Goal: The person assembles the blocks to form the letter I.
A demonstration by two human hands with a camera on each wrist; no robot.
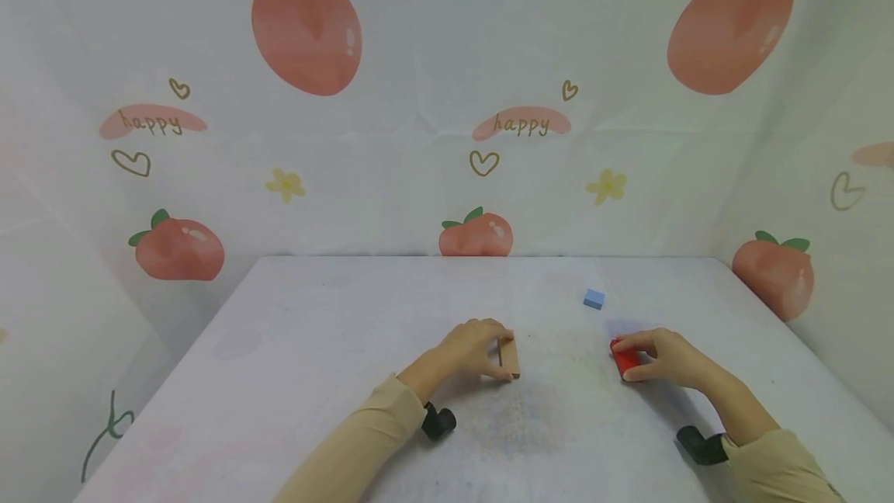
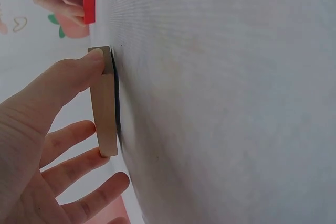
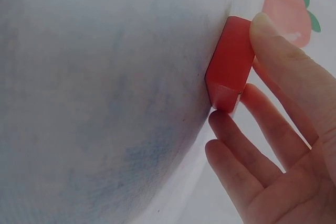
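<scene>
My left hand (image 1: 466, 349) pinches a plain wooden block (image 1: 510, 357) by its two ends, near the middle of the table. Up close in the left wrist view, the thumb presses on one end of the block, and fingertips touch the other end. To the right, my right hand (image 1: 663, 357) holds a red block (image 1: 626, 362) between thumb and fingers. The right wrist view has the thumb on the red block's upper end and fingers around its lower end. Both blocks are low at the tabletop.
A small blue block (image 1: 594, 300) lies farther back, behind the red one. The white table (image 1: 293, 379) is backed by a cloth (image 1: 405, 60) printed with peaches and flowers, which also hangs along both sides. Black wrist devices (image 1: 438, 421) sit under the forearms.
</scene>
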